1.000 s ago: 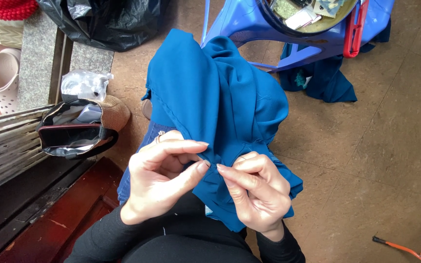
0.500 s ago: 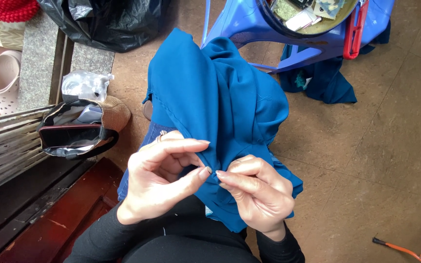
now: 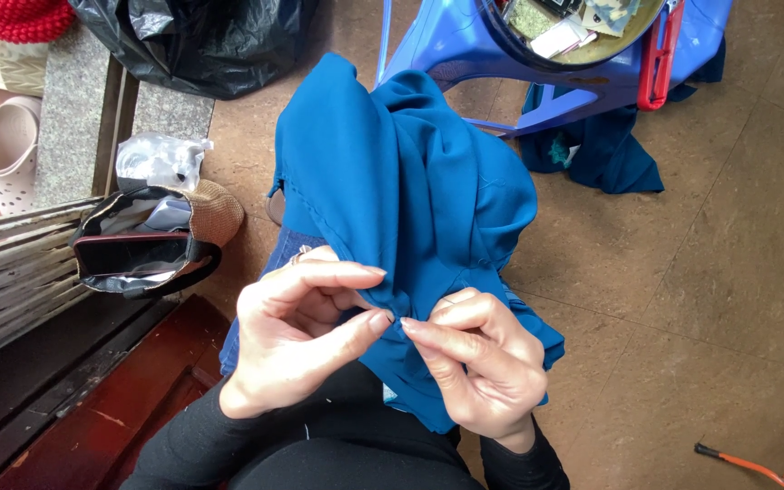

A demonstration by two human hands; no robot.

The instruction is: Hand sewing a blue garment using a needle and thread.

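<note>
Pinching blue cloth [image 3: 410, 181] (rumpled, folded): left hand [image 3: 306, 340], right hand [image 3: 478, 363].

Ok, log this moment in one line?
left hand: pinching blue cloth | right hand: pinching same fold | cloth: on lap

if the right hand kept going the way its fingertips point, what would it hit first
The right hand points left toward the left hand. It would most likely meet the left thumb tip, with only a pinched fold of the blue fabric between them; depth is hard to judge.

Cloth [image 3: 410, 191] plain blue; stool [image 3: 474, 45] lighter blue; bag [image 3: 201, 36] black; sleeves [image 3: 319, 454] black.
</note>
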